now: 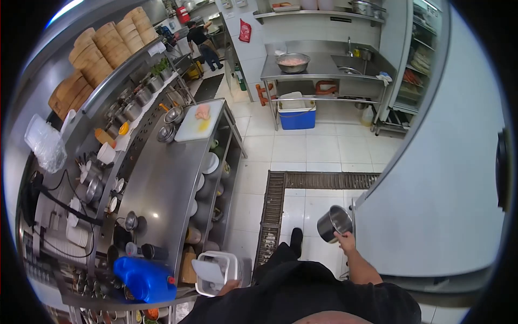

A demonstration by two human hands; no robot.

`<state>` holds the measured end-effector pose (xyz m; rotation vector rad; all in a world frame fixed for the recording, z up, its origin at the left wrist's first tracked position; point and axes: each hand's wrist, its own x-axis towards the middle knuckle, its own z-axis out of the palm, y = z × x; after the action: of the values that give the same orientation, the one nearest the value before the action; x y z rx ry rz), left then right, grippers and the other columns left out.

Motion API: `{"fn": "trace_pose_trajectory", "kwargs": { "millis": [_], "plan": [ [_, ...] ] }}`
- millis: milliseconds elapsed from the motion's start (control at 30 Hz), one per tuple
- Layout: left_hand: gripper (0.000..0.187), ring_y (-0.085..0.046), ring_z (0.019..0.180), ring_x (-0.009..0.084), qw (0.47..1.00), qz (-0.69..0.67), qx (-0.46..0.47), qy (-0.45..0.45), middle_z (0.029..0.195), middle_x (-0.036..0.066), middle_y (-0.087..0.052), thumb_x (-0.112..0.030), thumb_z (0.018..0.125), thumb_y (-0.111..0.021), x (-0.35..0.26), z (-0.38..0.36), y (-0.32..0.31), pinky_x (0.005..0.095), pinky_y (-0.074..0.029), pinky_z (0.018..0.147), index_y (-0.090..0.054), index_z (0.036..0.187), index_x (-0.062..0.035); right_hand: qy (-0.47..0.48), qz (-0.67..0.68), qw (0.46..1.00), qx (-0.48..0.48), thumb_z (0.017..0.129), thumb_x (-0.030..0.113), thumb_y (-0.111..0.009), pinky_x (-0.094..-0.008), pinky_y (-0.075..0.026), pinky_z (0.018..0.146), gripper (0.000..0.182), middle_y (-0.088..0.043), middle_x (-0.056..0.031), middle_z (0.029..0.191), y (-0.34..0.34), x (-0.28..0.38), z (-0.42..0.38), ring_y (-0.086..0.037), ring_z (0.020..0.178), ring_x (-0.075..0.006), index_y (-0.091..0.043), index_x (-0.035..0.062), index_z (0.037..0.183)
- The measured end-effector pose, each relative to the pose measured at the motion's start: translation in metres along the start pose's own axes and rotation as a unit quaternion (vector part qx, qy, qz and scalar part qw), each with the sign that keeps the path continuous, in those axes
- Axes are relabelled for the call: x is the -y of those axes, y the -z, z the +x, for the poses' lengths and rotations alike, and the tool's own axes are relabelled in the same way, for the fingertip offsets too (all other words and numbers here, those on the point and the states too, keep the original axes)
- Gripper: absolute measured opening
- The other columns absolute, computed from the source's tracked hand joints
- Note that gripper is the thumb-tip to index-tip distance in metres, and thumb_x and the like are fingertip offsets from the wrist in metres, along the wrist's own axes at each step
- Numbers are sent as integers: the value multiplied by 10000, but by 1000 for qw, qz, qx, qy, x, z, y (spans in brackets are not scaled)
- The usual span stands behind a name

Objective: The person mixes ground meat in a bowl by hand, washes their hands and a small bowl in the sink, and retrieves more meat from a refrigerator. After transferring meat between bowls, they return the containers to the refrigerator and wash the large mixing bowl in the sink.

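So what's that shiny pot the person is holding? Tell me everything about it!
The metal pot looks like shiny steel, round and fairly deep with straight sides. It is tipped so its open mouth faces up and toward the camera, and the inside looks empty. The right hand grips it at the lower edge, holding it in the air above the white tiled floor, beside a large grey cabinet.

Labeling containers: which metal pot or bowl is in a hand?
The small steel pot, gripped by the right hand near the floor drain; the others sit on counters.
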<state>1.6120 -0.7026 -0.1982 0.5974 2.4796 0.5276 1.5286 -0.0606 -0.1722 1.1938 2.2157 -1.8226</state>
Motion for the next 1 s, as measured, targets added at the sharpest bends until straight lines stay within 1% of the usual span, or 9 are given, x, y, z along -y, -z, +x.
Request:
{"fn": "trace_pose_trajectory", "kwargs": {
  "millis": [100,267,400,467,533,633,833,900,1000],
  "plan": [
    [490,-620,788,252,892,-267,120,346,905,119,-631,-513,908,-621,-16,36,-14,404,-540,795,-600,1198,-118,53,-35,998,5,727,396,-880,-278,-435,433,454,-543,-12,669,-18,45,82,-527,546,-113,-559,83,797],
    [392,-598,748,232,810,-353,161,440,852,82,-609,-478,922,-623,-33,165,48,403,-531,771,-599,1047,-107,134,-108,983,-62,725,394,-880,-274,-418,424,435,-548,-9,657,-7,118,212,-510,526,-99,-563,101,780],
    [353,-580,715,216,748,-388,157,515,810,53,-591,-450,933,-625,-26,313,129,402,-525,752,-598,926,-98,95,-190,967,-140,663,451,-881,-361,-500,672,495,-655,-74,729,28,167,270,-604,690,-192,-631,36,760],
    [352,-603,784,203,788,-360,77,494,886,63,-623,-412,937,-630,-31,408,178,397,-531,735,-631,1003,-67,55,-216,967,-127,668,538,-838,-416,-527,782,637,-721,-195,914,45,182,291,-694,890,-322,-703,-21,943],
    [426,-625,896,218,804,-434,-63,402,1012,83,-647,-411,933,-633,-54,491,238,382,-541,728,-627,1157,-49,31,-197,969,-143,674,521,-837,-409,-527,811,633,-721,-206,962,57,186,318,-695,923,-319,-706,-22,972],
    [507,-626,980,214,834,-439,-93,320,1121,88,-642,-414,934,-624,-82,606,315,377,-545,753,-584,1276,-42,-28,-131,970,-201,671,515,-852,-376,-515,778,581,-710,-154,890,66,198,366,-667,840,-268,-696,8,908],
    [497,-626,847,183,865,-390,-66,310,976,72,-658,-442,928,-620,-136,726,369,330,-523,607,-630,1230,-47,-101,-55,970,-212,697,497,-853,-375,-518,811,602,-710,-148,892,88,243,504,-673,838,-266,-681,-18,960],
    [533,-623,938,213,923,-297,28,243,1080,77,-638,-459,930,-619,-136,730,374,370,-536,691,-593,1274,-53,-107,-19,974,-201,723,473,-841,-373,-515,807,577,-712,-146,898,91,281,557,-674,845,-267,-678,-22,971],
    [552,-615,1045,253,841,-384,63,376,1214,82,-604,-469,936,-615,-173,731,412,426,-538,812,-552,1313,-70,-44,-20,973,-224,778,424,-814,-360,-504,784,503,-716,-138,918,80,322,658,-665,850,-246,-679,-18,975]
  ]
}}
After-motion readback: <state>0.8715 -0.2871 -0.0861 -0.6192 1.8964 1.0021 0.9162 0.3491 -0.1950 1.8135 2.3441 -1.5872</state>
